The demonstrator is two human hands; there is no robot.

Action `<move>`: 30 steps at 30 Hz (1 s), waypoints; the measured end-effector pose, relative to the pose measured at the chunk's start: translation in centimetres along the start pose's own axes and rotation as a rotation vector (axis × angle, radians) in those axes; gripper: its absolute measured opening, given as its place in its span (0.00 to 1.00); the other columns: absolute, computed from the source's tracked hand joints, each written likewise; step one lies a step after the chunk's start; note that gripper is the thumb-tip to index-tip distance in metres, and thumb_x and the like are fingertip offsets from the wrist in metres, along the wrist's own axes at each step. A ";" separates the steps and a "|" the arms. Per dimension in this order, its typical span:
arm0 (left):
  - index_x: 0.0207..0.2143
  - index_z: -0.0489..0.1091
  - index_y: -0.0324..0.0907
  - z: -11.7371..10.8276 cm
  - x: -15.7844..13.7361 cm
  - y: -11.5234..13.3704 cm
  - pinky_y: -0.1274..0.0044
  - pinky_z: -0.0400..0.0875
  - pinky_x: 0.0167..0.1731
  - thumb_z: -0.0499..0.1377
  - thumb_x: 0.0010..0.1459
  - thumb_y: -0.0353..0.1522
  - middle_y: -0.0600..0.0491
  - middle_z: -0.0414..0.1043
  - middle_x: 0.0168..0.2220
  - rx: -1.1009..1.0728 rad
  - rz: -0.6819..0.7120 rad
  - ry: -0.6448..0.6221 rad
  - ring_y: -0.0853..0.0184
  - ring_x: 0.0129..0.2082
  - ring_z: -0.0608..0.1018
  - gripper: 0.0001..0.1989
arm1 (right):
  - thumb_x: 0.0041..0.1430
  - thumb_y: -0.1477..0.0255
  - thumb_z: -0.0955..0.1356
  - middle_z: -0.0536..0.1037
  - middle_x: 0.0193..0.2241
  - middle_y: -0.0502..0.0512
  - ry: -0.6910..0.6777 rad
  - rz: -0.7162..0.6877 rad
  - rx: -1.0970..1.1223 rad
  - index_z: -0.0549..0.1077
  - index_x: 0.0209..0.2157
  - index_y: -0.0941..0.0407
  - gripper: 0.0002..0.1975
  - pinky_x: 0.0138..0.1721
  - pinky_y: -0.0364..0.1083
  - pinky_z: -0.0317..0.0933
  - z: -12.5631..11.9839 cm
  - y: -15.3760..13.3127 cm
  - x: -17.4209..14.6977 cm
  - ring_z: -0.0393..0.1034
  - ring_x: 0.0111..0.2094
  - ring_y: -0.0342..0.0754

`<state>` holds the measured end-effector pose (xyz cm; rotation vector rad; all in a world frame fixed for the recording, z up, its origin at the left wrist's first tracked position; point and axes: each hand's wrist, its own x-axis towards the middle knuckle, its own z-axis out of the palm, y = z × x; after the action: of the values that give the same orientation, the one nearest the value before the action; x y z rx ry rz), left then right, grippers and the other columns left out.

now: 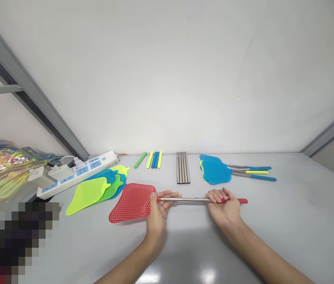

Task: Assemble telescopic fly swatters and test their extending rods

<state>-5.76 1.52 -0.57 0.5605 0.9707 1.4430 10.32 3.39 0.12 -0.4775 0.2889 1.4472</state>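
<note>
A red fly swatter with a perforated head, a metal rod and a red grip lies across my two hands, head to the left. With thumb on top, my left hand pinches it where the head meets the rod. My right hand has its fingers wrapped round the red grip, whose end sticks out to the right. Behind the hands stands a row of several metal rods laid side by side. Loose swatter heads in yellow, green and blue overlap to the left of the red one.
Coloured grips lie near the wall, with a green one apart. Blue and yellow fly swatters are piled at the back right. A white power strip with plugs and plastic-wrapped goods occupy the left side.
</note>
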 end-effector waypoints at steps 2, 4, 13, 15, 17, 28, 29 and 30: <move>0.30 0.65 0.34 0.1 -0.3 -0.1 0.69 0.62 0.39 0.46 0.53 0.42 0.43 0.73 0.29 -0.020 -0.015 -0.019 0.59 0.34 0.75 0.19 | 0.48 0.77 0.58 0.48 0.11 0.43 -0.023 -0.016 0.008 0.44 0.16 0.56 0.15 0.13 0.38 0.44 0.0 0.0 -0.1 0.45 0.12 0.36; 0.31 0.65 0.34 0.1 -0.5 -0.2 0.68 0.62 0.40 0.46 0.53 0.42 0.42 0.73 0.30 -0.033 -0.019 -0.040 0.58 0.35 0.74 0.19 | 0.48 0.77 0.58 0.48 0.11 0.43 -0.049 -0.030 -0.001 0.44 0.16 0.56 0.15 0.13 0.38 0.44 0.0 0.0 -0.2 0.44 0.12 0.36; 0.30 0.66 0.34 0.1 -0.6 -0.1 0.67 0.63 0.40 0.46 0.53 0.42 0.42 0.73 0.31 -0.058 -0.009 -0.058 0.58 0.36 0.74 0.20 | 0.47 0.76 0.59 0.48 0.12 0.42 -0.130 -0.080 -0.042 0.44 0.15 0.57 0.16 0.13 0.38 0.44 0.2 0.0 -0.6 0.44 0.12 0.35; 0.30 0.66 0.33 0.2 -0.6 0.0 0.67 0.63 0.40 0.46 0.53 0.42 0.42 0.73 0.31 -0.055 -0.012 -0.056 0.58 0.36 0.74 0.20 | 0.47 0.76 0.60 0.48 0.12 0.42 -0.138 -0.091 -0.055 0.44 0.15 0.57 0.16 0.13 0.37 0.43 0.2 0.1 -0.7 0.44 0.12 0.35; 0.30 0.66 0.33 0.2 -0.6 0.0 0.67 0.63 0.40 0.46 0.53 0.42 0.42 0.73 0.30 -0.051 -0.014 -0.061 0.58 0.36 0.74 0.20 | 0.47 0.76 0.60 0.47 0.12 0.42 -0.146 -0.101 -0.065 0.43 0.15 0.57 0.17 0.13 0.37 0.43 0.1 0.2 -0.8 0.44 0.12 0.35; 0.30 0.66 0.33 0.7 -1.2 -0.2 0.67 0.63 0.40 0.46 0.53 0.42 0.41 0.73 0.31 -0.057 -0.038 -0.083 0.58 0.36 0.74 0.20 | 0.47 0.75 0.60 0.47 0.12 0.42 -0.150 -0.089 -0.073 0.43 0.15 0.57 0.17 0.13 0.37 0.43 0.1 0.7 -1.2 0.43 0.12 0.35; 0.30 0.66 0.33 0.7 -1.3 -0.2 0.67 0.63 0.40 0.47 0.52 0.42 0.41 0.73 0.31 -0.059 -0.045 -0.088 0.58 0.36 0.74 0.20 | 0.47 0.75 0.60 0.47 0.12 0.42 -0.159 -0.095 -0.078 0.43 0.15 0.57 0.17 0.13 0.37 0.43 0.2 0.7 -1.3 0.43 0.12 0.35; 0.30 0.66 0.33 0.8 -1.3 -0.2 0.68 0.63 0.40 0.48 0.52 0.42 0.41 0.73 0.32 -0.057 -0.055 -0.098 0.58 0.36 0.74 0.19 | 0.47 0.75 0.60 0.46 0.12 0.42 -0.169 -0.103 -0.091 0.43 0.15 0.57 0.17 0.13 0.37 0.43 0.2 0.7 -1.3 0.43 0.12 0.35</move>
<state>-4.84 0.42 -0.05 0.5536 0.8584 1.3774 9.44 2.37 0.85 -0.4346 0.0626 1.3942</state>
